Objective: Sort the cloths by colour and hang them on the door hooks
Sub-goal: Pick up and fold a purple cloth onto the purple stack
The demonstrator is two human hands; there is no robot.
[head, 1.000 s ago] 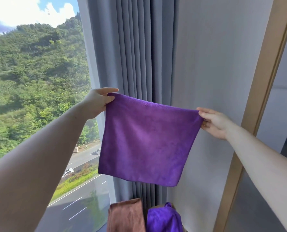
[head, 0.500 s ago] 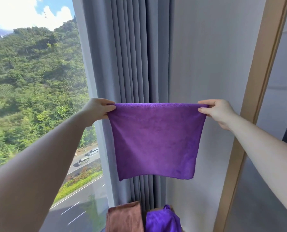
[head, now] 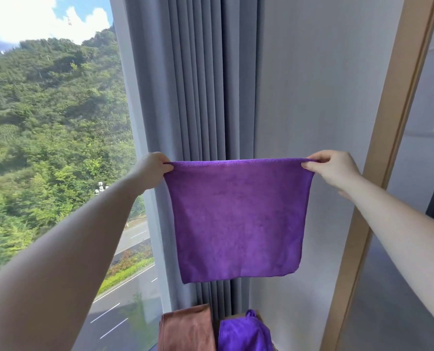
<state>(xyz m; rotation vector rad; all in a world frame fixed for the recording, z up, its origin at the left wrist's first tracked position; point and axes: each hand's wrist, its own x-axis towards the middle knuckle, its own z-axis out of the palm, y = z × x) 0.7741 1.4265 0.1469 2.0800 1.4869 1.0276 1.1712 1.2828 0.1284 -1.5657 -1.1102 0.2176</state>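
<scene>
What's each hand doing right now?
Left hand: pinching the top left corner of the purple cloth.
Right hand: pinching its top right corner.

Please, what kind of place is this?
Probably an upper-floor room in a flat or hotel. A tall window looks down on a road and a wooded hill, a grey curtain hangs beside it, and a wooden door frame stands at the right.

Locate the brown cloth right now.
Head view, bottom centre: the brown cloth sits just left of the bunched purple cloth, below the spread purple cloth.
</scene>
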